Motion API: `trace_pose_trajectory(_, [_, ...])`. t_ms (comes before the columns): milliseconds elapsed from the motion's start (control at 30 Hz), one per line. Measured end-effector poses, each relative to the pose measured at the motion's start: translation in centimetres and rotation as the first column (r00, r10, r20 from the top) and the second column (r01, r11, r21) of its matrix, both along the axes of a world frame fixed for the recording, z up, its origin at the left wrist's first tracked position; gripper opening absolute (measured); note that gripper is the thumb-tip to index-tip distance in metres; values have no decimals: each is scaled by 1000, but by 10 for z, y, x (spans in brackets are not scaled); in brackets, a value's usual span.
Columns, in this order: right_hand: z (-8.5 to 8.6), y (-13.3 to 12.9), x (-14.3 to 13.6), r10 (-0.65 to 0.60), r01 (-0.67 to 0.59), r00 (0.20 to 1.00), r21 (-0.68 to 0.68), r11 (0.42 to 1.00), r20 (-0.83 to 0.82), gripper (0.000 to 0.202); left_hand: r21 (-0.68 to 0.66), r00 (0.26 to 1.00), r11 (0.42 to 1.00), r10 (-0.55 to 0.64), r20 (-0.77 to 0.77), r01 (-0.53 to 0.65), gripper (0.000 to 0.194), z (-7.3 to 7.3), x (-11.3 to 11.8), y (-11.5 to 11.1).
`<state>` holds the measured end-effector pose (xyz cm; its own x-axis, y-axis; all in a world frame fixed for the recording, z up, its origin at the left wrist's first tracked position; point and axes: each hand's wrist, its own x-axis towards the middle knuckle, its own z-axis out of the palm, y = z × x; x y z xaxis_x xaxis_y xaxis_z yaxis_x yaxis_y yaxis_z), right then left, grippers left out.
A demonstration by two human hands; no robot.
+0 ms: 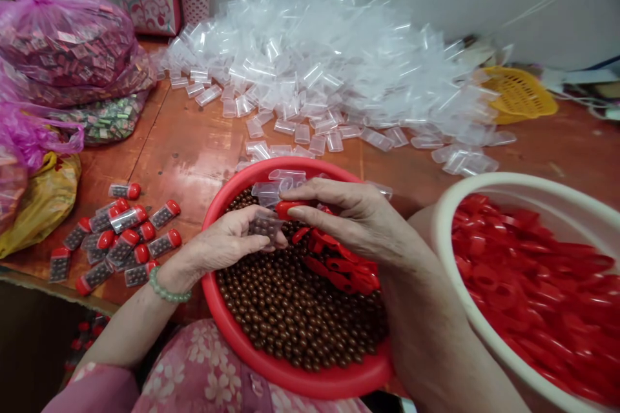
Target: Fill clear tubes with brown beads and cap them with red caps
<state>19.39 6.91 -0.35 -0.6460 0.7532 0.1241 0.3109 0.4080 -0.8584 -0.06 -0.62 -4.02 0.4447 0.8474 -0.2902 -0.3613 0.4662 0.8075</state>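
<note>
Container [265, 224] of clear, flattened plastic, round brown balls [261, 227] inside, pinched in left hand [232, 237] over round red plastic basin [310, 382]; right hand [361, 210] grips glossy red plastic cap [287, 209] just beside. Container probably light, stiff, slippery, easily spilled; best held by sides, mouth up.

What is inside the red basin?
Brown beads, red plastic pieces and some clear tubes lie in the red basin. The left hand and right hand cover some contents; the bottom is hidden under the beads.

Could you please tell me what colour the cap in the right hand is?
The cap is red, as the head view, the only one, shows.
</note>
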Motion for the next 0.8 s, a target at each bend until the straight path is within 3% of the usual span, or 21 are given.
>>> trace_pose_trajectory(400, [-2, -6, -6, -99, 91, 993, -132, 987, -57, 23, -29, 993, 1000, 4, 114, 0, 37, -2, -2, 1])
trace_pose_trajectory(667, [-3, -8, -9, -118, 96, 987, -199, 975, -105, 20, 2, 994, 1000, -23, 107, 23, 35, -4, -3, 2])
trace_pose_trajectory(800, [-9, -11, -13, -241, 184, 954, -285, 941, -179, 20, -21, 998, 1000, -9, 66, 11, 37, -2, -3, 1])
